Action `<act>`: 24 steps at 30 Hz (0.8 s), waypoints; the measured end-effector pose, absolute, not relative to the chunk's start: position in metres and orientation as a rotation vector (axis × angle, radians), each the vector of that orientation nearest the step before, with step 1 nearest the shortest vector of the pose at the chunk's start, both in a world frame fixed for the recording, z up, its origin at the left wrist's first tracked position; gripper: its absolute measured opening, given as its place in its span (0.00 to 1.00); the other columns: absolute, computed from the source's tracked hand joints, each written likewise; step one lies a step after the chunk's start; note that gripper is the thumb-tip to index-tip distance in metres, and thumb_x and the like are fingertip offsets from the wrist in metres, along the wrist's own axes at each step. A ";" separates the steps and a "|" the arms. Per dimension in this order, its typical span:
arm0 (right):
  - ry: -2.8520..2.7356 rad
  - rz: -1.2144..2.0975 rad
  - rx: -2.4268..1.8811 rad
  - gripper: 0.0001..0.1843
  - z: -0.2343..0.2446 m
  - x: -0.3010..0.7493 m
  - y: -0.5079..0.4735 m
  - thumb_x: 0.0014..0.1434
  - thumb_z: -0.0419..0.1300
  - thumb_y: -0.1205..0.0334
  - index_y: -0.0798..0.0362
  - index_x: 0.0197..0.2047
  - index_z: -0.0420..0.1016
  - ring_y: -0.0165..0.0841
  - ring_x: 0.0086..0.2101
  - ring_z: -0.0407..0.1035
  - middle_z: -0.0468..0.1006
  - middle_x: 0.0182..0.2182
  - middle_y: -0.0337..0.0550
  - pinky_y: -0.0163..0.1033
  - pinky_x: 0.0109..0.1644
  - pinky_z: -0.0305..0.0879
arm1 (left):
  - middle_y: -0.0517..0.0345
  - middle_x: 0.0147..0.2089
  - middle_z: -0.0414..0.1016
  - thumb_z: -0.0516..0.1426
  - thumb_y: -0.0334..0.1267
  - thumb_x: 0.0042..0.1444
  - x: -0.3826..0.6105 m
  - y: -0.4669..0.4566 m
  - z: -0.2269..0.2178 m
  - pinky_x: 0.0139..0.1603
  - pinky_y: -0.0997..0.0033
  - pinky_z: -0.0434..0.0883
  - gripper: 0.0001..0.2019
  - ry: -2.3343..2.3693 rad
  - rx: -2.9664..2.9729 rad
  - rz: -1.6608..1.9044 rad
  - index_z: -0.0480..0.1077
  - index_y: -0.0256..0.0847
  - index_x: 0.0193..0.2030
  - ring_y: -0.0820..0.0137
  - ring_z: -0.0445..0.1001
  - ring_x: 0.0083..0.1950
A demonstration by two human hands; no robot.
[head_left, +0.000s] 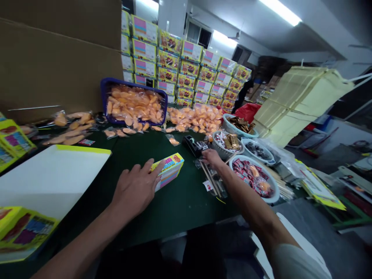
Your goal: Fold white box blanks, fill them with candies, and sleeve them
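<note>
My left hand (136, 190) sits on the green table mat (174, 205), its fingers spread around the end of a small yellow and pink printed box (168, 170). My right hand (211, 158) reaches over a bundle of wooden sticks (212, 180), with its fingers curled down and partly hidden. A black tape dispenser (190, 145) stands just left of that hand. A white bowl of red packets (250, 179) lies to its right.
A blue tray of orange packaged items (133, 104) and loose packets line the far table edge. Several bowls stand at right. A white board (49, 182) and printed yellow sheets lie at left. Stacked cartons rise behind the table.
</note>
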State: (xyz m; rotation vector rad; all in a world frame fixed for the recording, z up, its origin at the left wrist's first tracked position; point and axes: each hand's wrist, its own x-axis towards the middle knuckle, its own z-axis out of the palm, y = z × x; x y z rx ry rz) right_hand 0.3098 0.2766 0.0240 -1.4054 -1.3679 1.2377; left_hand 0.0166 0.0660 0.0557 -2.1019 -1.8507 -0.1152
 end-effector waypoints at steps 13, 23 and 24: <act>-1.509 1.823 -1.027 0.24 0.086 0.243 0.166 0.48 0.81 0.47 0.56 0.34 0.78 0.25 0.25 0.70 0.81 0.30 0.40 0.29 0.24 0.69 | 0.55 0.68 0.78 0.53 0.36 0.73 0.009 0.064 0.029 0.52 0.51 0.71 0.20 -1.592 -2.152 -0.683 0.74 0.45 0.68 0.55 0.75 0.66; -1.407 1.960 -1.358 0.07 0.092 0.194 0.157 0.59 0.72 0.67 0.60 0.32 0.81 0.27 0.21 0.72 0.83 0.28 0.44 0.31 0.19 0.73 | 0.53 0.61 0.82 0.55 0.36 0.72 0.009 0.066 0.022 0.51 0.53 0.70 0.14 -1.507 -2.110 -0.943 0.77 0.40 0.59 0.57 0.77 0.62; -1.411 1.953 -1.389 0.07 0.093 0.194 0.157 0.60 0.70 0.67 0.61 0.32 0.80 0.27 0.21 0.72 0.83 0.28 0.45 0.31 0.19 0.74 | 0.51 0.60 0.82 0.55 0.36 0.73 0.009 0.065 0.023 0.50 0.53 0.69 0.14 -1.527 -2.115 -0.939 0.76 0.38 0.59 0.57 0.77 0.61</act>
